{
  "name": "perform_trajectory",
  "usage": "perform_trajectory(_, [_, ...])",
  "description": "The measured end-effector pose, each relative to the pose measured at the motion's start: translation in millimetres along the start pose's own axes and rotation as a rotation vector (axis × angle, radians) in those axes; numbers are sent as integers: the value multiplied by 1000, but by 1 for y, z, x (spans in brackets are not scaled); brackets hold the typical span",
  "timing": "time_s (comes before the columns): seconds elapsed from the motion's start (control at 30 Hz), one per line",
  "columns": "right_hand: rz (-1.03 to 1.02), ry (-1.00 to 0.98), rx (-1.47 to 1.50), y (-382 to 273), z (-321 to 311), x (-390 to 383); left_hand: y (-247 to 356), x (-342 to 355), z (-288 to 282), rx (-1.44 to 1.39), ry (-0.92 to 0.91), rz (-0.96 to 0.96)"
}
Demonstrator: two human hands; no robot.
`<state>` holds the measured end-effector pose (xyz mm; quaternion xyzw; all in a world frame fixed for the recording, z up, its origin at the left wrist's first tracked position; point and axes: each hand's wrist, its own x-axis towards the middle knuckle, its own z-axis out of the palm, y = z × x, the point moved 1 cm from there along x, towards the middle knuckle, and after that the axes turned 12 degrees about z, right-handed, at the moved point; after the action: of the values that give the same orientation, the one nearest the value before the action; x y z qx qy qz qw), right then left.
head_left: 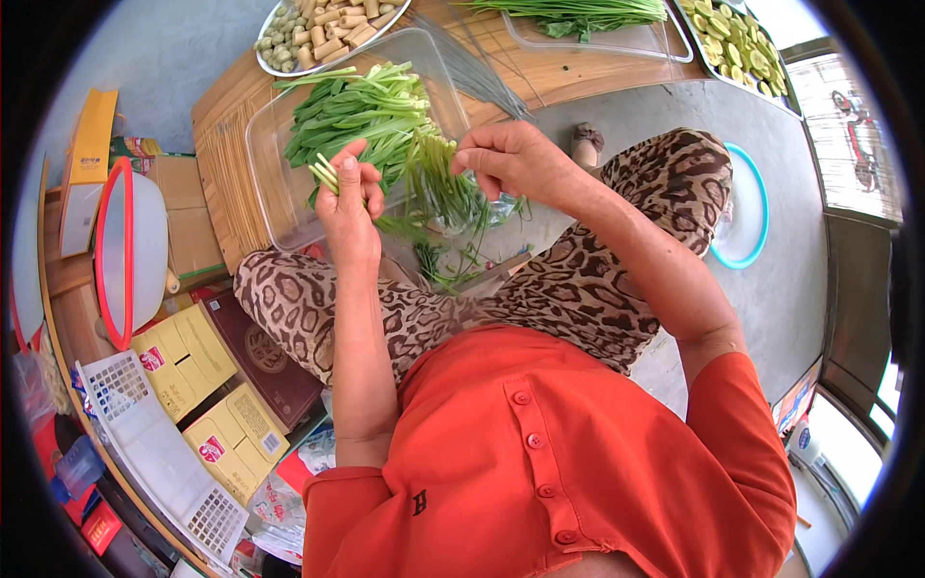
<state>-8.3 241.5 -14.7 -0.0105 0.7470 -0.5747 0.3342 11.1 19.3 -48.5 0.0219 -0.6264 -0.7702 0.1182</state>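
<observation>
My left hand is closed around a few green vegetable stems, whose pale cut ends stick out past the thumb. To its right, my right hand is bent in a pinch, fingertips beside a bunch of thin green stalks. Whatever lies between those fingertips is too small to make out. Beyond my hands, a pile of leafy greens rests in a clear plastic tray on the wooden table. Loose green trimmings lie below, between my knees.
Thin metal skewers lie beside the tray. A plate of tan rolls and greyish balls stands at the far left. Another clear tray holds long greens; a tray of sliced vegetables is far right. Boxes sit at left.
</observation>
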Motion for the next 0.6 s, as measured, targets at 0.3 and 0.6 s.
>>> perform_trajectory(0.3, [9,-6,-24,1,2,0,2,-2,8,-53,-52,19])
perform_trajectory(0.6, [2,-20,-12,2,6,0,-1,-1,10,-128,-11,-80])
